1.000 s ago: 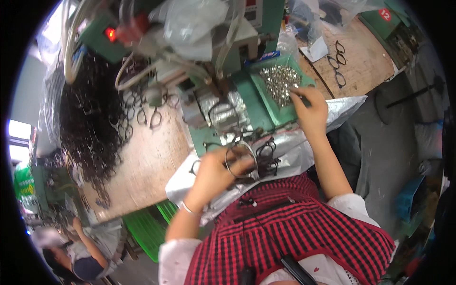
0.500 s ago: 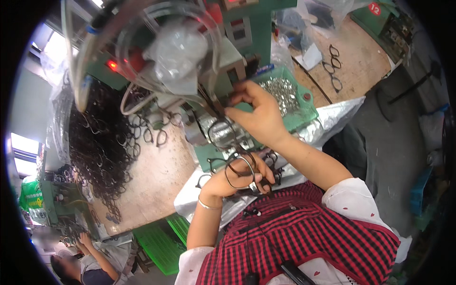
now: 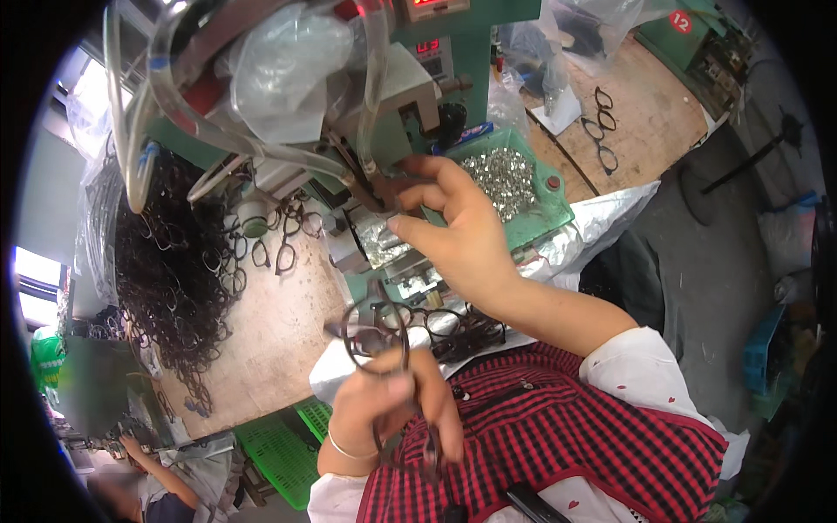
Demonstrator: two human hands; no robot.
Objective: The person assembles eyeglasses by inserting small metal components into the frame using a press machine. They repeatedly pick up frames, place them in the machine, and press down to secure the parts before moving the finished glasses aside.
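Note:
My left hand (image 3: pixel 375 405), somewhat blurred, is closed round a dark eyeglass frame (image 3: pixel 404 324). One round rim stands up above the fingers, while the rest hangs below them in front of my apron. My right hand (image 3: pixel 466 235) is at the head of a green bench machine (image 3: pixel 392 87), thumb and fingers curled beside its dark nozzle (image 3: pixel 375 196). Whatever lies between those fingertips is too hidden to name. Beneath the nozzle is a foil-covered metal block (image 3: pixel 379 244). More dark eyeglass frames (image 3: pixel 466 336) rest on foil between my arms.
Right of the machine sits a green tray (image 3: pixel 545 213) of small shiny metal pieces. A big heap of dark frames (image 3: pixel 174 270) covers the table's left. Clear hoses (image 3: pixel 253 148) and a plastic bag (image 3: pixel 292 74) hang over the machine. Another person (image 3: pixel 161 479) works at lower left.
My left hand has drawn the eyeglass frame down and left, away from the machine block. My right hand remains by the nozzle. The view has shifted a little, and the machine's red display now shows.

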